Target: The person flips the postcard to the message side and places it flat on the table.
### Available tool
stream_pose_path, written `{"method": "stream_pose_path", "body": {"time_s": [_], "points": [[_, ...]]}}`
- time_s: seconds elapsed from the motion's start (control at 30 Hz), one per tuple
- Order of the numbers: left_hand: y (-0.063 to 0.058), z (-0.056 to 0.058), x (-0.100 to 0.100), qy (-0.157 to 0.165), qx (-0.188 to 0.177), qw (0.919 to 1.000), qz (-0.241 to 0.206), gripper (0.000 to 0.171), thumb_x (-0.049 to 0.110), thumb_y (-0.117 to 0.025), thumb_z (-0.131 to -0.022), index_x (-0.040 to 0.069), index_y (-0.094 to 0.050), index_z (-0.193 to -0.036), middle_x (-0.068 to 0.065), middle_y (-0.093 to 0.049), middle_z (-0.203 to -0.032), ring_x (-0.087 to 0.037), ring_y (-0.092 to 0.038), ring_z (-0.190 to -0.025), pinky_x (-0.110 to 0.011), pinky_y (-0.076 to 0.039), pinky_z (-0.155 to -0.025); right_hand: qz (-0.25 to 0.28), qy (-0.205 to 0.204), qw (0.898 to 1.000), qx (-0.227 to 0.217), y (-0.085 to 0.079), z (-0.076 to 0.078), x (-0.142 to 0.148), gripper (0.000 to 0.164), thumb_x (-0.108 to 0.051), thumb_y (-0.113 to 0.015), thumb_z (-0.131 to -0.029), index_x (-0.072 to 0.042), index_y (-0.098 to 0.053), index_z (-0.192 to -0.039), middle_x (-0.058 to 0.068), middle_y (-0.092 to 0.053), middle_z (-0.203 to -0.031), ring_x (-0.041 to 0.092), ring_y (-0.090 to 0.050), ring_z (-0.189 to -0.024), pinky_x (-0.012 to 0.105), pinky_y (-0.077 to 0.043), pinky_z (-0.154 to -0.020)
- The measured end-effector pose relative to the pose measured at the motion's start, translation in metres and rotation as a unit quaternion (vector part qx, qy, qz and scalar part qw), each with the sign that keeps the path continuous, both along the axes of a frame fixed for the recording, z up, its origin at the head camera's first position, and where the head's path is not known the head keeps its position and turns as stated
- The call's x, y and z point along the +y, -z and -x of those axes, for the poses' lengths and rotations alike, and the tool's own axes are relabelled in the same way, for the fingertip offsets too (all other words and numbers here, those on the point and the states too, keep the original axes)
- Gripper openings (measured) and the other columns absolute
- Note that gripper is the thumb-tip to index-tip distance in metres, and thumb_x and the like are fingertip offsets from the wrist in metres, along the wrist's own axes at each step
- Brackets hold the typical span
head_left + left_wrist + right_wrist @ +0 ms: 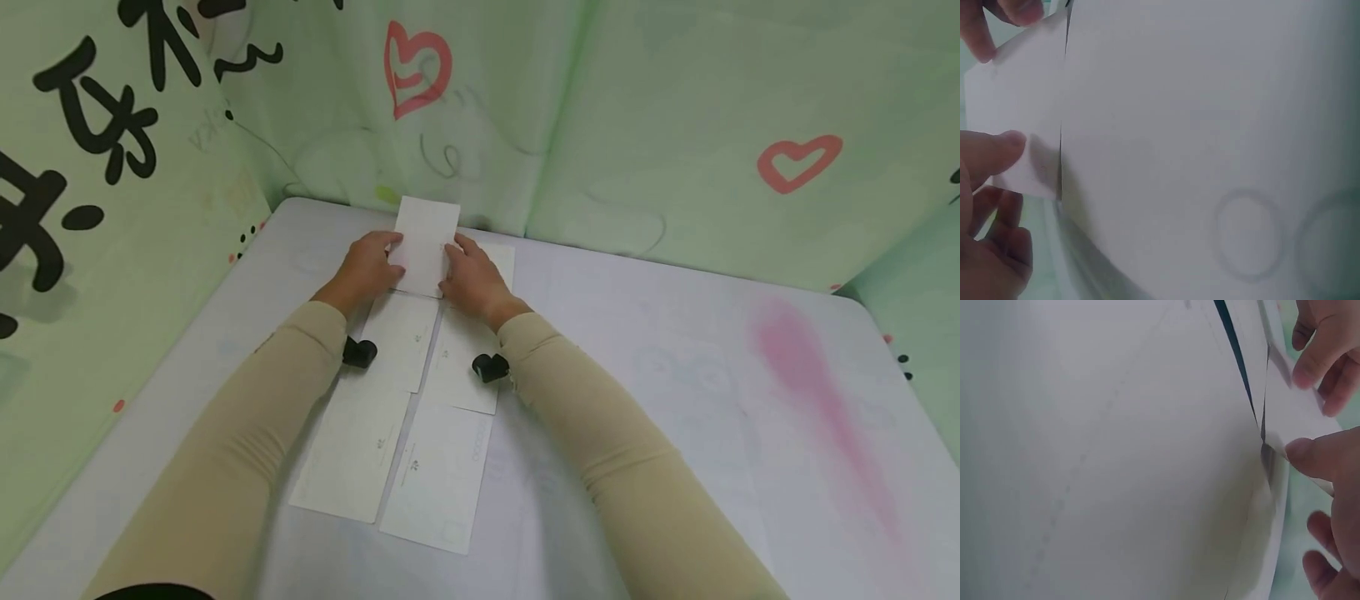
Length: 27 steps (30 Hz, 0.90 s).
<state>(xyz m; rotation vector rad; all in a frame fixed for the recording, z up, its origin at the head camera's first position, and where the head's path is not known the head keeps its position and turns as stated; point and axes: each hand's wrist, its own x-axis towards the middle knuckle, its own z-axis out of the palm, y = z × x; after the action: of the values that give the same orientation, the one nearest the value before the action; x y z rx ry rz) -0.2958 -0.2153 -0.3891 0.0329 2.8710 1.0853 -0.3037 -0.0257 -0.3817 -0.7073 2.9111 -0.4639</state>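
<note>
A white paper envelope (pixel 423 246) is held at the far end of the table, its lower edge meeting the envelope below. My left hand (pixel 365 271) pinches its left side, thumb on the face; in the left wrist view that thumb (pixel 1004 150) lies flat on the paper. My right hand (pixel 478 279) grips the opposite side, with its thumb (pixel 1310 456) near the lower corner in the right wrist view. Nearer me, white envelopes lie in two columns: left ones (pixel 403 333) (pixel 352 454) and right ones (pixel 461 358) (pixel 438 475). Another envelope (pixel 504 260) is partly hidden behind my right hand.
The white tabletop (pixel 622 375) extends to the right, with a pink smear (pixel 802 358) on it. A green curtain (pixel 637 125) with red hearts hangs behind the far edge, and another green sheet (pixel 150 250) with black writing stands at the left.
</note>
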Motion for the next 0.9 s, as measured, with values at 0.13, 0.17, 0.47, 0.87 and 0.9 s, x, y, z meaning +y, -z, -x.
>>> {"method": "stream_pose_path", "body": {"time_s": [0.13,0.17,0.47,0.87,0.9], "points": [[0.0018,0.0001,0.0008,-0.006,-0.015,0.9998,0.010,0.060,0.005,-0.066,-0.094,-0.001,-0.042,-0.149,-0.020,-0.039,-0.154,-0.034,-0.033,-0.144,-0.042,-0.025,-0.117,-0.054,0.007,0.999,0.008,0.0017,-0.0018,-0.0019,0.063,-0.029,-0.064,-0.098,-0.007,-0.040,-0.152,0.012,-0.025,-0.163,0.034,-0.030,-0.144,0.049,-0.030,-0.114],[0.0024,0.0003,0.0011,-0.005,-0.016,0.9998,0.011,0.060,0.004,-0.065,-0.094,-0.002,-0.042,-0.149,-0.021,-0.039,-0.154,-0.034,-0.032,-0.144,-0.042,-0.025,-0.117,-0.062,0.008,0.998,0.008,0.0022,-0.0021,-0.0022,0.064,-0.031,-0.064,-0.098,-0.008,-0.040,-0.152,0.011,-0.025,-0.163,0.034,-0.030,-0.144,0.050,-0.030,-0.113],[0.0021,-0.0004,0.0057,-0.001,-0.038,0.9989,0.026,0.058,0.003,-0.063,-0.096,-0.002,-0.041,-0.150,-0.020,-0.038,-0.155,-0.034,-0.031,-0.145,-0.042,-0.025,-0.117,-0.100,0.008,0.995,-0.022,0.0031,-0.0017,-0.0019,0.059,-0.036,-0.059,-0.101,-0.012,-0.042,-0.153,0.009,-0.023,-0.164,0.034,-0.026,-0.145,0.052,-0.028,-0.112],[0.0013,0.0058,0.0092,-0.010,-0.076,0.9961,0.044,0.057,0.003,-0.061,-0.097,0.001,-0.041,-0.150,-0.018,-0.038,-0.155,-0.032,-0.031,-0.145,-0.041,-0.026,-0.117,-0.120,0.001,0.991,-0.055,0.0020,-0.0002,-0.0041,0.058,-0.034,-0.055,-0.103,-0.013,-0.037,-0.155,0.009,-0.022,-0.164,0.035,-0.024,-0.145,0.055,-0.027,-0.110],[0.0006,0.0065,0.0095,-0.009,-0.080,0.9957,0.047,0.056,0.003,-0.060,-0.097,0.001,-0.041,-0.150,-0.018,-0.038,-0.155,-0.032,-0.031,-0.145,-0.041,-0.026,-0.117,-0.122,0.000,0.991,-0.057,0.0015,-0.0003,-0.0043,0.058,-0.033,-0.054,-0.104,-0.013,-0.037,-0.155,0.009,-0.022,-0.164,0.035,-0.024,-0.145,0.056,-0.027,-0.109]]}}
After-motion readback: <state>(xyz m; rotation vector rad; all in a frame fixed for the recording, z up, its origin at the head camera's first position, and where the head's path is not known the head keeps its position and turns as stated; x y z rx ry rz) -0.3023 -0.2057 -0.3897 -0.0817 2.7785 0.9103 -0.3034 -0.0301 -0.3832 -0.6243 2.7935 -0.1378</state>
